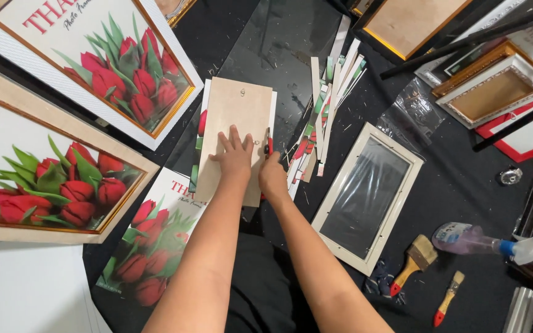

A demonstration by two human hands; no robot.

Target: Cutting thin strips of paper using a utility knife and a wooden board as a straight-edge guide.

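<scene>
While my left hand (235,155) lies flat with fingers (224,143) spread apart on the brown backing board (235,117), my right hand (272,176) sits at the board's right edge, fingers curled together around a small red-handled cutter (268,143) (blade hidden, grip only partly visible). That board lies on top of a printed sheet near the middle of the black bench (464,179), with a strip of the tulip picture showing at its left edge.

Just right of the board is a messy fan of trimmed paper strips (328,105). Further right, an empty white frame (368,197) with glass lies tilted on the bench, a clear plastic bag (413,114) just above it. Below the frame: two paint brushes (416,262) with red-tipped handles, near a spray bottle (488,242) lying on its side.

Left side holds two framed tulip prints, one in a white frame (94,61) and one in a beige frame (50,172), both overlapping the bench edge. A loose tulip print (155,240) lies under my left forearm. White sheet (26,290) at bottom left corner.

Top right is a stack of frames (495,86) (gold, white, red, black), leaning over one another. A small round metal thing (511,176) sits alone near the right edge. Bench surface is dark, with scattered slivers of paper scrap.
</scene>
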